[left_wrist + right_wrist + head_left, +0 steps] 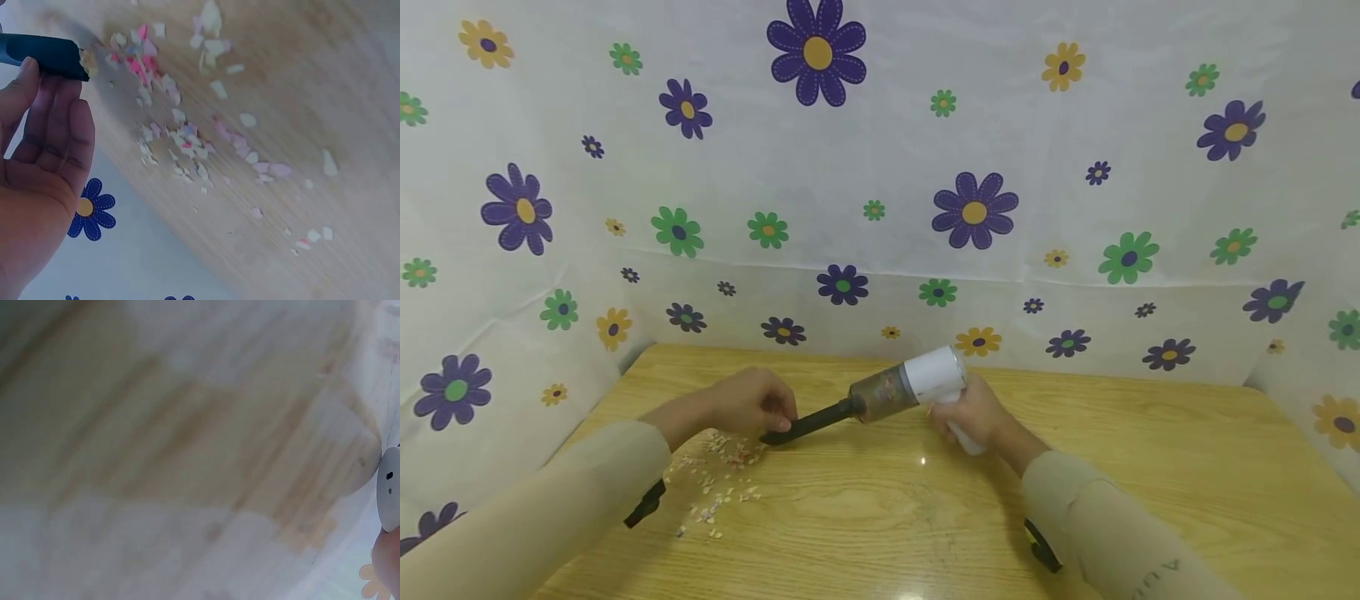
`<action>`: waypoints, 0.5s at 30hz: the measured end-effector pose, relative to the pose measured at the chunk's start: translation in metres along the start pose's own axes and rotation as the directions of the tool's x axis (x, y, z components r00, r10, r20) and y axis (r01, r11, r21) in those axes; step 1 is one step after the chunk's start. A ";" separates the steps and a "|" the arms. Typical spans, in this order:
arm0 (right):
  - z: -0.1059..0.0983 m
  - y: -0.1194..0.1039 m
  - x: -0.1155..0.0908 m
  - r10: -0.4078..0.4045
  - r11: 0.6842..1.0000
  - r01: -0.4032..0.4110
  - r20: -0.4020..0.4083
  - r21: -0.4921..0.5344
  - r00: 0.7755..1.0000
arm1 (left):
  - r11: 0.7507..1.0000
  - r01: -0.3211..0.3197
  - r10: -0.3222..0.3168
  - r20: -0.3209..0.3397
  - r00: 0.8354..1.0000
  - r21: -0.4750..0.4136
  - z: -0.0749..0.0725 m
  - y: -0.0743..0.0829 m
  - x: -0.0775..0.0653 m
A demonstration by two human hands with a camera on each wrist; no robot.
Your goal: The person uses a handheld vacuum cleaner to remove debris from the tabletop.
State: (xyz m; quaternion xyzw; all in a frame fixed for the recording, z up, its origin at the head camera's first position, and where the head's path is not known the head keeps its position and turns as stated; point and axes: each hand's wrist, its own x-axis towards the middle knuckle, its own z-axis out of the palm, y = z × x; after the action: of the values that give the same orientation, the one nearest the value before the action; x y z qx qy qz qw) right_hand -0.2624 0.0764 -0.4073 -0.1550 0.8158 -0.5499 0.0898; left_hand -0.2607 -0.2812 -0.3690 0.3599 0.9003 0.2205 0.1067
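Observation:
A handheld vacuum cleaner (887, 393), with a white body and a smoky clear dust cup, lies slanted across the far middle of the table. My right hand (973, 412) grips its white handle. Its long black nozzle (820, 421) points left and down to the wood. Near the nozzle's tip, my left hand (752, 404) pinches it between thumb and fingers. Small paper scraps (187, 137), white, pink and pale purple, lie scattered around there. In the left wrist view a few pale bits cluster at the nozzle's mouth. Only a sliver of the right hand (389, 565) shows in the right wrist view.
The wooden table (865, 517) carries the scraps on its left part, some trailing toward the near side. A white sheet (880, 167) printed with flowers rises behind the table's far edge and along both sides. Dark straps sit at both wrists.

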 end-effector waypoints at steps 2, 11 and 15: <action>0.001 0.000 0.002 0.000 1.000 0.000 -0.005 0.006 1.000 | 1.000 0.008 -0.008 -0.009 1.000 0.015 -0.001 -0.001 0.002; 0.003 0.002 0.011 0.007 0.998 -0.005 -0.030 0.057 1.000 | 0.996 0.040 -0.038 -0.024 0.999 0.082 -0.007 -0.007 0.012; 0.005 0.002 0.014 0.011 0.998 -0.007 -0.065 0.060 0.998 | 0.993 0.069 -0.065 -0.045 0.997 0.098 -0.010 -0.010 0.017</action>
State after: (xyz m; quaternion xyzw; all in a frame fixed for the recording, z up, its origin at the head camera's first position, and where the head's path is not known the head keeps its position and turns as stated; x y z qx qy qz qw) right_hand -0.2740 0.0683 -0.4106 -0.1306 0.8021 -0.5785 0.0702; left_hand -0.2818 -0.2789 -0.3656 0.3296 0.9237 0.1794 0.0772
